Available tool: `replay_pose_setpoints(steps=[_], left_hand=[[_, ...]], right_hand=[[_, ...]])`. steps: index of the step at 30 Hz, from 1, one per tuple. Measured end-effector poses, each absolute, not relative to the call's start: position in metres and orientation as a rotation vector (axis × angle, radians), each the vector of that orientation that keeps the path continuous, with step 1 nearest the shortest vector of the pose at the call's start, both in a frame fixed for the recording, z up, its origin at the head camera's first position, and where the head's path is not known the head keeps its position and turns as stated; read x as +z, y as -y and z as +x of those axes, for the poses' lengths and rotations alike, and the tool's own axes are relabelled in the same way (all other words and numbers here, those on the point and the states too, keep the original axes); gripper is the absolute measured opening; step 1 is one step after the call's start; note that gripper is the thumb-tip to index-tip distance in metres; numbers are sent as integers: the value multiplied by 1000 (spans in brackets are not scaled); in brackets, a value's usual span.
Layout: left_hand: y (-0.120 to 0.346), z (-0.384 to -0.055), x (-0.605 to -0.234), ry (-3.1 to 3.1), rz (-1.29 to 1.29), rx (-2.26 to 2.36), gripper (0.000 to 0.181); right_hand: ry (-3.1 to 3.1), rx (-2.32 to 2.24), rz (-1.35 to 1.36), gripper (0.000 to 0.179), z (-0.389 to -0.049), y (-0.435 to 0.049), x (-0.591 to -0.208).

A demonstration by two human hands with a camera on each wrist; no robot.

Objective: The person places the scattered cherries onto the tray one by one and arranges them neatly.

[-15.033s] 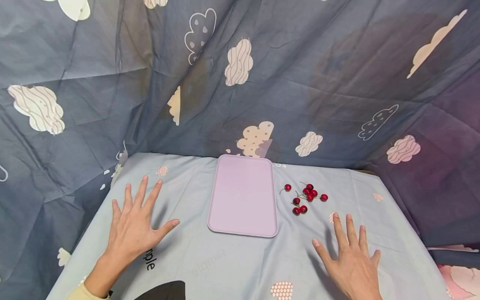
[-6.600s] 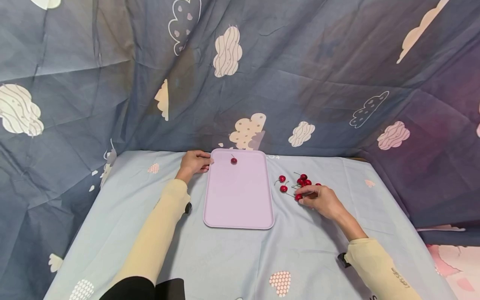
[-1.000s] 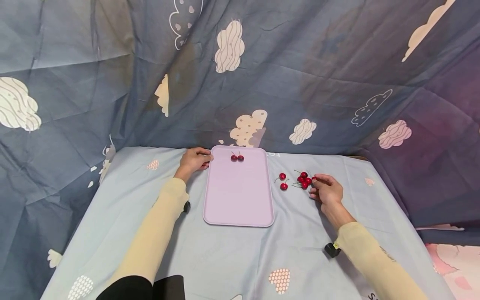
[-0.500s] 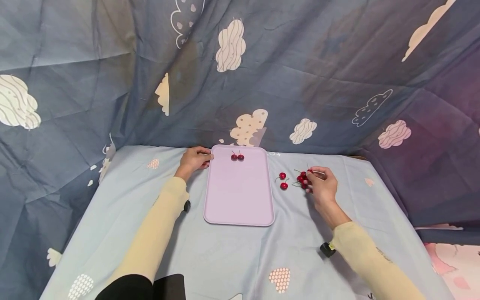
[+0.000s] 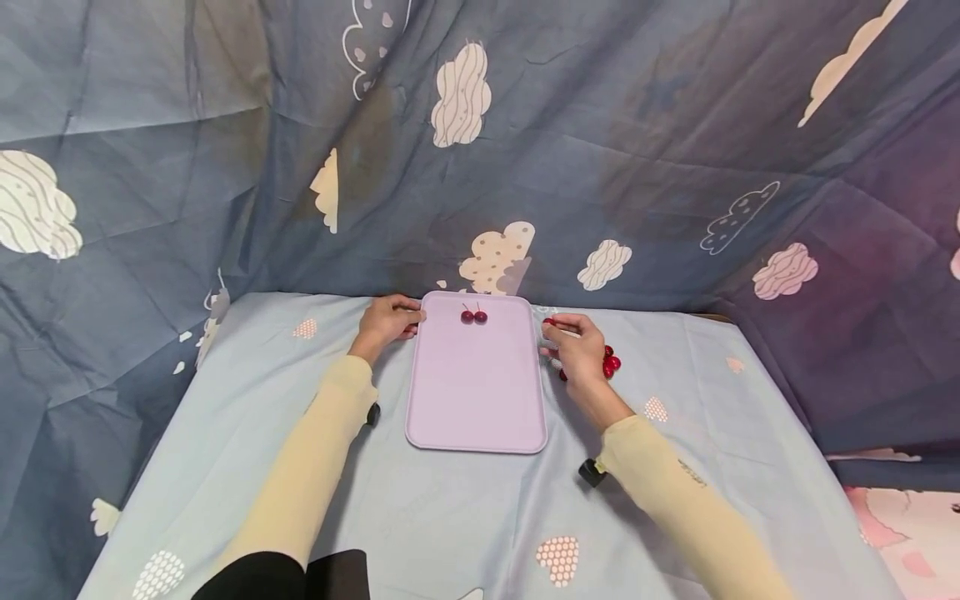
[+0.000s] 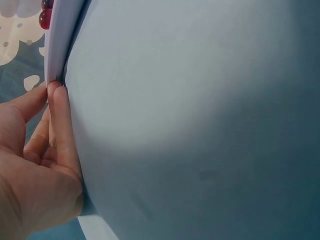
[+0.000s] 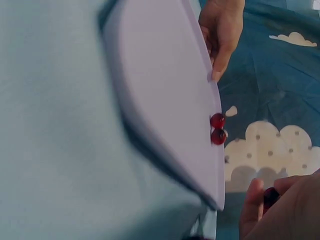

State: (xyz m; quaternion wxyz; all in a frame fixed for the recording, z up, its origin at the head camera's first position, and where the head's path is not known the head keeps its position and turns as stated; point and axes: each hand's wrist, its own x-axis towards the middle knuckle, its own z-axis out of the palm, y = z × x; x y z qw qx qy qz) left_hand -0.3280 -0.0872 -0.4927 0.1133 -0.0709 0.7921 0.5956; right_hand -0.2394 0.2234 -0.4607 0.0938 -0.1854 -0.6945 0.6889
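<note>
A lilac rectangular tray [image 5: 477, 392] lies on the cloth, two dark red cherries [image 5: 474, 317] side by side near its far edge. My left hand [image 5: 385, 323] pinches the tray's far left rim between thumb and fingers; the left wrist view shows the fingertips [image 6: 56, 92] on the rim. Just off the tray's right edge, my right hand [image 5: 577, 343] pinches a red cherry [image 7: 270, 198] between thumb and finger. Behind that hand, several more cherries [image 5: 611, 364] lie on the cloth, partly hidden by it.
A pale blue printed cloth [image 5: 450, 517] covers the table. Dark blue curtains [image 5: 637, 167] with cloud prints hang at the back and both sides, close behind the tray's far edge. A black object [image 5: 337, 575] shows at the near left edge.
My right hand has carried a cherry left from the pile toward the tray. The left hand keeps its hold on the rim. Compared with several seconds ago, a second cherry sits on the tray.
</note>
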Motion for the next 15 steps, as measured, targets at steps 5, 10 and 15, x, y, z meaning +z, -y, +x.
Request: replay_pose_setpoints(steps=[5,10,15], left_hand=[[87,-328,-494,-2342,-208,1732,27],[86,-329,-496,-2359,-206,1722,27],[87,-333,-498,-2351,-216,1723,26]], right_hand=[[2089,2058,-525,35,-257,-204,-465],[2181,2035,-526,30,-275,-191,-470],[2356,1964,-557,26,-288,-182,-471]])
